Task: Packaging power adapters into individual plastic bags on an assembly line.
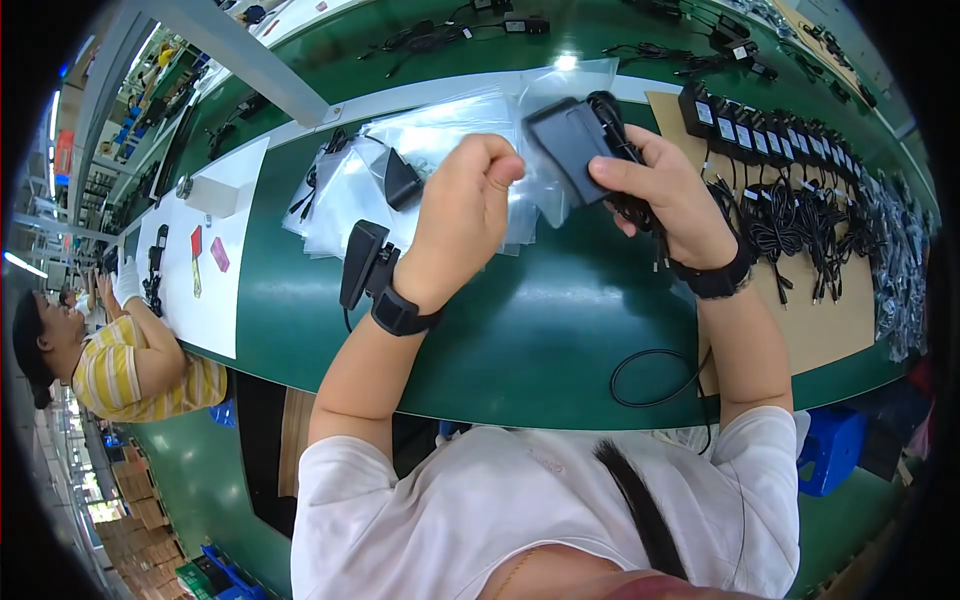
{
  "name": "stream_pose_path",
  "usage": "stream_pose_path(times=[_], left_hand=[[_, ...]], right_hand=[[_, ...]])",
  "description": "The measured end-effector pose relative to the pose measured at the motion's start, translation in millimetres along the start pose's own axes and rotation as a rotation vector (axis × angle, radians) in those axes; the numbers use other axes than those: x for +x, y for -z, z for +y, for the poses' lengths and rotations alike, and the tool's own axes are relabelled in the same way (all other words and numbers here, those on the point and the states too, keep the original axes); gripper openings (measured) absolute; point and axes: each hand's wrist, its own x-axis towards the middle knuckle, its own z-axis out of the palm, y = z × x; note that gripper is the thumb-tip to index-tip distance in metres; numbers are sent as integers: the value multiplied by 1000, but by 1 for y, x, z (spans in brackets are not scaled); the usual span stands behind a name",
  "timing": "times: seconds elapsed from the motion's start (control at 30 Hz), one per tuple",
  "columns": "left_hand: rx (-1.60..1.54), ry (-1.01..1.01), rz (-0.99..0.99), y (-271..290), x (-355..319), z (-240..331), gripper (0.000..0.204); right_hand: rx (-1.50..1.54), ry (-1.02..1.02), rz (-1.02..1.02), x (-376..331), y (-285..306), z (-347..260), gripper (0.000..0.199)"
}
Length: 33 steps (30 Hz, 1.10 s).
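My right hand is closed around a black power adapter and its bundled black cable, thumb on the adapter's edge. A clear plastic bag shows around and beside the adapter; I cannot tell whether the adapter is inside it. My left hand is curled shut, thumb against the fingers, close to the bag's left edge; whatever it pinches is hidden. Under and behind that hand lies a spread stack of clear plastic bags, with another black adapter and its cable on top.
Black adapters stand in a row on a cardboard sheet, their cables bundled in front. Bagged items pile up at far right. A loose black cable loops near the green table's front edge. At left, a person in yellow stripes sits alongside.
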Motion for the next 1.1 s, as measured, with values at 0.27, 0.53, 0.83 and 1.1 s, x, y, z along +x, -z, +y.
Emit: stream_pose_path(times=[0.27,0.53,0.83,1.1], left_hand=[[64,157,58,-1,0,-8,8],[105,-12,69,-7,1,-2,11],[-175,287,60,1,6,1,10],[-140,154,19,-6,7,14,6]], right_hand=[[-12,44,-84,-8,-6,-6,50],[-260,58,46,-12,-20,-12,48],[-615,329,126,5,-13,18,55],[-1059,529,137,9,-30,34,52]])
